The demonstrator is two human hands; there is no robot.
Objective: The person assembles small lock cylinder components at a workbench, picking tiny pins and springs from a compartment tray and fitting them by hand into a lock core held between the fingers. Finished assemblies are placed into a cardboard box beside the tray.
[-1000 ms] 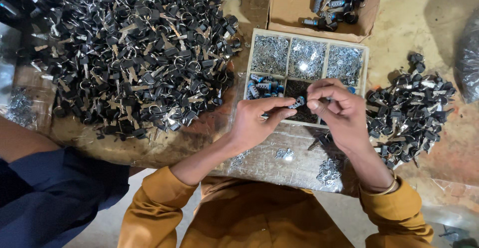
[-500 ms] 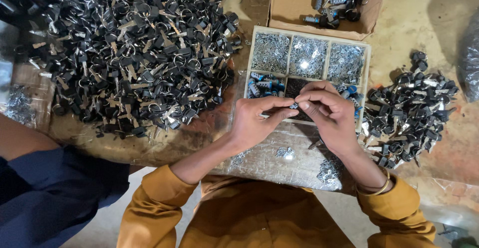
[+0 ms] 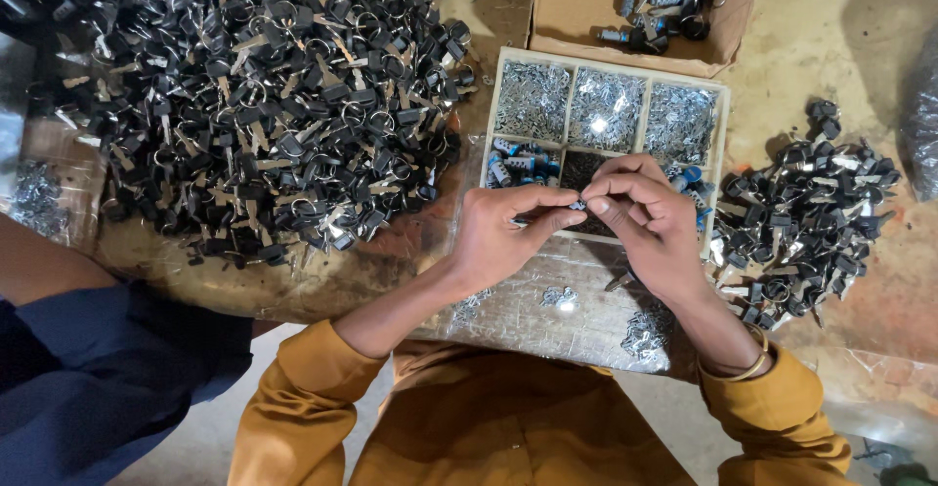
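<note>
Centrally, the left hand [image 3: 503,237] and right hand [image 3: 650,222] meet fingertip to fingertip just above the near edge of a compartmented wooden tray [image 3: 721,134]. Both hands are closed in a pinch on one small metal part [image 3: 576,205] held between them; the part is mostly covered by the fingers and its exact shape cannot be told. Left thumb and forefinger point right, right fingers curl over from above. Both forearms wear mustard-yellow sleeves [image 3: 303,398], and a thin bangle [image 3: 752,364] sits on the right wrist. Under the hands lies a clear plastic sheet [image 3: 547,315] strewn with a few loose silver bits. Tray layout: three far compartments filled with small shiny metal pieces, near compartments holding small cylinder-like parts with blue ends and a dark fill, partly hidden by the fingers. Beyond the tray stands an open cardboard box [image 3: 576,7] with a handful of dark cylindrical parts in one corner. To the right, a smaller heap of black parts [image 3: 811,222] lies on the floor, just beside the tray. To the left, well apart from the hands, spreads a large heap of black-headed keys on rings [image 3: 254,95]. At lower left, another person's dark blue sleeve [image 3: 107,369] enters view.
</note>
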